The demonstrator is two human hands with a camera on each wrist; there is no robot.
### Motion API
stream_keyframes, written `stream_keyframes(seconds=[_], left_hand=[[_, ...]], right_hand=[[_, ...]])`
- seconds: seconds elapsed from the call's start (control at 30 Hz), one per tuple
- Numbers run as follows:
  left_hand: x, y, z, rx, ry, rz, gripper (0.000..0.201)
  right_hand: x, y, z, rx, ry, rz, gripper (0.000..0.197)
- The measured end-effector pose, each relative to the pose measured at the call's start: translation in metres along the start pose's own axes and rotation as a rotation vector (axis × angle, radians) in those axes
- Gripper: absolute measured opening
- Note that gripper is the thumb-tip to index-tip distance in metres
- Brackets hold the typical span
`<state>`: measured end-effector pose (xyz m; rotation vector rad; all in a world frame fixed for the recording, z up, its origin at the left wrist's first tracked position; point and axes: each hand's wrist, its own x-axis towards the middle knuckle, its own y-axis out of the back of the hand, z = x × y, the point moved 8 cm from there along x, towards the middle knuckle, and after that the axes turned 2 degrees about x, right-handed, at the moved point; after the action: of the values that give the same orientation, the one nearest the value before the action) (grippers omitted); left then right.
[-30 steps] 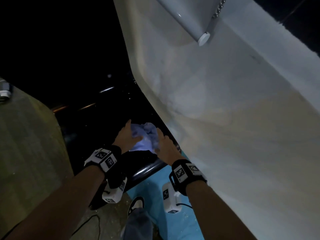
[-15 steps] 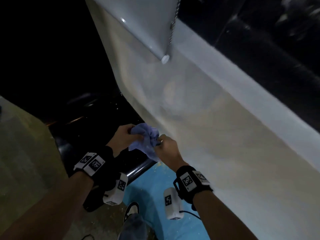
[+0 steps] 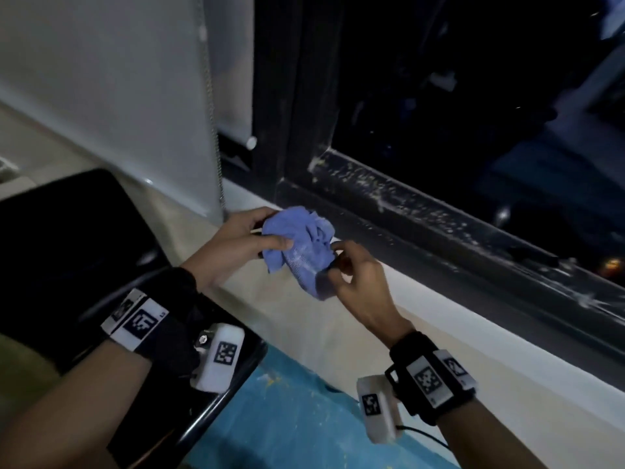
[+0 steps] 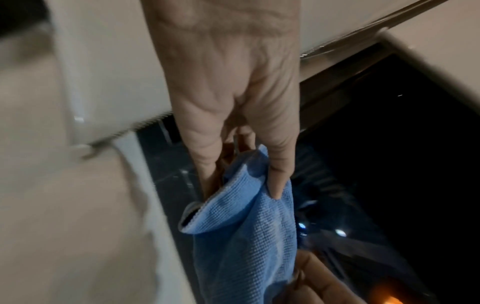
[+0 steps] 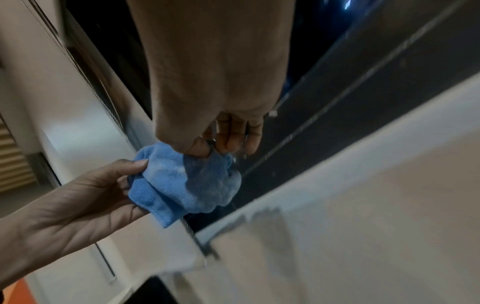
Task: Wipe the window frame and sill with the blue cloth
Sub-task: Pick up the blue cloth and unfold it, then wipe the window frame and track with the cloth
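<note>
Since a second ago I have raised the blue cloth [image 3: 299, 247] off the dark surface below and brought it level with the sill [image 3: 449, 319]; my view has swung up from the wall to the window frame [image 3: 389, 201]. My left hand [image 3: 236, 242] grasps the cloth's upper bunch between thumb and fingers; my right hand [image 3: 355, 275] pinches its lower edge. Both grips are closed on the cloth, which hangs between them just above the sill, near the frame's lower left corner. Judgement: I am refolding the cloth; wiping has not started, since the frame's lower rail shows pale specks along its length

Limits of view: motion blur softens both wrist views. The glass is black, so what lies beyond it is unreadable. The right end of frame and sill is cut off. Whether the cloth touches the sill cannot be determined. A roller blind [image 3: 135, 79] covers the frame's left portion
</note>
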<state>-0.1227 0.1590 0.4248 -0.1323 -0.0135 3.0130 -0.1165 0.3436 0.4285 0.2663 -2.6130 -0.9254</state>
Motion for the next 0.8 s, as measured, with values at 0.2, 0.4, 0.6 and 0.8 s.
stream_keyframes(seconds=[0.2, 0.4, 0.6, 0.8], left_hand=[[0.013, -0.098, 0.096, -0.025, -0.128, -0.163, 0.042], [0.016, -0.234, 0.131, -0.088, -0.169, -0.314, 0.031], [0.008, -0.388, 0.131, -0.101, -0.176, -0.425, 0.042], [0.007, -0.535, 0.118, -0.136, -0.152, -0.459, 0.045]], right_hand=[[-0.024, 0.129, -0.022, -0.015, 0.051, 0.244, 0.045], [-0.083, 0.238, -0.004, 0.074, 0.060, 0.379, 0.061], [-0.150, 0.340, 0.049, 0.016, 0.038, 0.413, 0.065], [-0.205, 0.429, 0.120, -0.105, 0.005, 0.390, 0.070]])
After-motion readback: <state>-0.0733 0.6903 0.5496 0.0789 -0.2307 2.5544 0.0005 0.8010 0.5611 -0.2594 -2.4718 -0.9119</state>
